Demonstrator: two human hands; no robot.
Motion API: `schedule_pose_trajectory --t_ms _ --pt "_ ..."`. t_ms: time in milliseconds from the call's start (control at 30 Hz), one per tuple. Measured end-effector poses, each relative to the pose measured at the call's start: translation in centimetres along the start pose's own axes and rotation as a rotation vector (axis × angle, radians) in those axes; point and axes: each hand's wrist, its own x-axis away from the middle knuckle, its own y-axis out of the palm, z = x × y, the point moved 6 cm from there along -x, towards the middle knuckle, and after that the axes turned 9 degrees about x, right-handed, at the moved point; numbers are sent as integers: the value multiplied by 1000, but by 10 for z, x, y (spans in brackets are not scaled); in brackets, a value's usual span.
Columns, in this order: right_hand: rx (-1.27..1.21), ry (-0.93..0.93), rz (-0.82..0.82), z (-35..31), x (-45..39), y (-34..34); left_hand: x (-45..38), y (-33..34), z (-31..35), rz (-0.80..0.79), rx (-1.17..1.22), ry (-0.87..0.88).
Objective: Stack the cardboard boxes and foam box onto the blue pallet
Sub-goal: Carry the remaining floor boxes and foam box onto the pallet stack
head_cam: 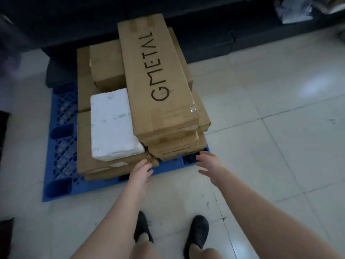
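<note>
The left hand (141,171) is loose, with its fingers out, and it holds nothing. Its fingertips are right at the torn corner of the flat cardboard box (84,143) at the bottom left of the pile; I cannot tell if they touch it. The right hand (209,163) is spread wide and holds nothing too. It hangs just beside the front corner of the short cardboard box (177,147) under the right stack.

On top of that stack lies the long box with big letters (156,71). It sticks out a little past the boxes below it. The white foam box (113,124) sits beside it, on the flat box. Behind the foam box is a smaller cardboard box (106,66). Everything I can see rests on the blue pallet (61,146), which lies on the pale tile floor (270,128).

So the stacking looks almost done. I think the step now is tidying up. Next, the hands would need to push the front edges in gently so the boxes line up and the long box does not slide off.
</note>
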Motion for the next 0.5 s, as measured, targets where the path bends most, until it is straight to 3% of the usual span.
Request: schedule_pose_trajectory --t_ms 200,500 --pt "7 -110 98 -65 78 -61 70 13 25 -18 4 19" --pt "182 -157 91 -102 75 -76 42 68 74 -96 -43 50"
